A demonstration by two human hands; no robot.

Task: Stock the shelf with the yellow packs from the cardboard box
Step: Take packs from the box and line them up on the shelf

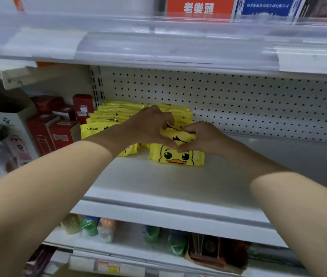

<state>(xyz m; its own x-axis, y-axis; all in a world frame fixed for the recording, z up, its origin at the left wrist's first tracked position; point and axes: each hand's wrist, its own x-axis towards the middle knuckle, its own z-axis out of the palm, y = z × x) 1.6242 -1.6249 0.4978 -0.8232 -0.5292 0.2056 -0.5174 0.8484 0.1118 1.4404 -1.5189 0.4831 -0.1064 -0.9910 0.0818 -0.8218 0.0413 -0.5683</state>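
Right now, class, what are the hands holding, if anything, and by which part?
Both hold one yellow pack: the left hand grips its left end, the right hand its right end, above the duck-faced pack standing on the shelf.

Both forearms are shown bare to the frame's edge; the left hand (148, 125) and right hand (203, 136) seem bare too.

At my nine o'clock, the front yellow pack (93, 129) reads "ckak". At twelve o'clock, high above me, the red box (198, 5) reads "老樂頭".
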